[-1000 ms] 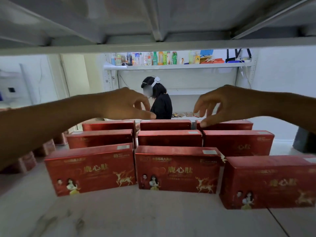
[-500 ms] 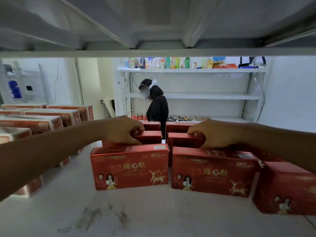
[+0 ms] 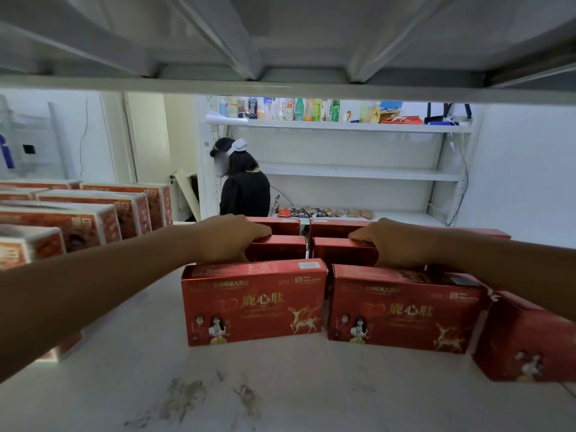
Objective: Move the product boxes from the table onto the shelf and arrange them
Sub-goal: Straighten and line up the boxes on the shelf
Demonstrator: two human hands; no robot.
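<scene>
Open and hovering a second ago, the left hand (image 3: 230, 240) now grips the left second-row box (image 3: 280, 251). The right hand (image 3: 397, 243) grips the right second-row box (image 3: 341, 254), behind the row at the front edge of the shelf (image 3: 218, 385). Arranging appears under way.

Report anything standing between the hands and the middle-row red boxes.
Nothing visible. The left hand grips the left middle-row red box, the right hand the right middle-row red box; both arms reach over the front-row red boxes.

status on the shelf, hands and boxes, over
Left hand grips left middle box, right hand grips right middle box. Both boxes upright on shelf. Arms reach over front row; nothing blocks.
</scene>
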